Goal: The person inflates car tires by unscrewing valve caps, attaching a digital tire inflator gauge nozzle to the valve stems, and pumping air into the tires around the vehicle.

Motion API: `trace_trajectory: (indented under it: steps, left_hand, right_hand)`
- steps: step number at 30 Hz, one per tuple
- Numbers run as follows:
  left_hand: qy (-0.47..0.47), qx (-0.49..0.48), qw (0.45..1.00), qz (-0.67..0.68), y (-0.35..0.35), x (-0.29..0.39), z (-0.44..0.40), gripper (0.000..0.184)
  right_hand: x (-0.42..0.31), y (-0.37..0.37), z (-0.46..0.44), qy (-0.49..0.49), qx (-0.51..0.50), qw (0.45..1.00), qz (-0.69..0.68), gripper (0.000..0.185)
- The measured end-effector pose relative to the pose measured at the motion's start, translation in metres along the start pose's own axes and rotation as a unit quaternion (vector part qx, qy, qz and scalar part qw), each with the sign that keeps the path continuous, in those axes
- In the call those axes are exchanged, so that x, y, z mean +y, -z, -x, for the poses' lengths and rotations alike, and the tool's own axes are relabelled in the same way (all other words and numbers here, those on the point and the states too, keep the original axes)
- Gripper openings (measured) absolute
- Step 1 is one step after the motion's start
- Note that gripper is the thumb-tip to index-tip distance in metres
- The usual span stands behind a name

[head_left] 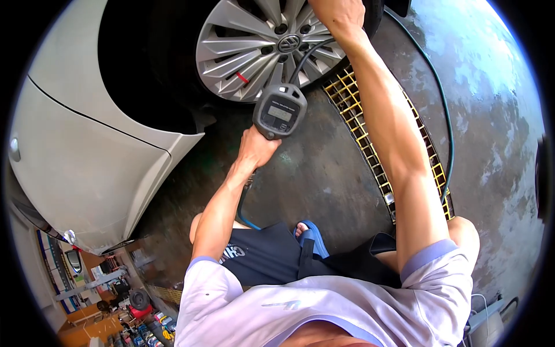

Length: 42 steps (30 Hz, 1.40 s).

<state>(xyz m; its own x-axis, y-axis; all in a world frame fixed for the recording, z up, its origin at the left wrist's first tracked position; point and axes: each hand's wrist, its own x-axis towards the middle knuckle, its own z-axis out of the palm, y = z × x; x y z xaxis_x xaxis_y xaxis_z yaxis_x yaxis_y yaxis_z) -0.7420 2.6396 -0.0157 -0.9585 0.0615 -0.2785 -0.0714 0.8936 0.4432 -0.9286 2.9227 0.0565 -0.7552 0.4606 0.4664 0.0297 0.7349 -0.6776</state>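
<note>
My left hand is closed around the handle below a grey tyre inflator gauge with a small digital display. From the gauge's top a dark hose runs across the silver alloy wheel toward my right hand. That hand is at the top edge of the view, over the wheel's right rim by the tyre; its fingertips are cut off, so what they hold is hidden. A red mark sits on one spoke.
A light-coloured car body fills the left side. Yellow floor grating runs beneath my right arm, with a green hose beyond it. Tools and shelves stand at the lower left. My blue sandal rests on the dark floor.
</note>
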Motion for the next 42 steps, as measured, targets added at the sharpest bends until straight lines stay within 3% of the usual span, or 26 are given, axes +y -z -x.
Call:
trace_trajectory:
  steps: [8, 15, 21, 29, 42]
  left_hand:
    - [-0.076, 0.007, 0.997, -0.007, -0.002, 0.003, 0.009, 0.037]
    - [-0.051, -0.044, 0.998, -0.020, 0.002, 0.008, 0.004, 0.037]
    - [-0.071, 0.003, 0.997, -0.014, -0.008, -0.005, 0.003, 0.031]
    - [-0.068, -0.037, 0.997, 0.002, 0.001, 0.002, 0.004, 0.037]
    - [-0.076, -0.013, 0.997, -0.026, -0.006, -0.008, 0.004, 0.033]
  right_hand:
    - [-0.003, 0.009, 0.002, -0.008, -0.018, 1.000, -0.012, 0.035]
    - [-0.003, 0.010, 0.008, -0.012, -0.020, 1.000, -0.013, 0.035]
    - [-0.006, 0.007, 0.006, -0.011, 0.004, 1.000, 0.004, 0.035]
    - [-0.006, 0.005, 0.006, 0.003, 0.011, 1.000, 0.011, 0.033]
    - [-0.005, 0.005, 0.003, -0.005, -0.015, 1.000, 0.006, 0.036]
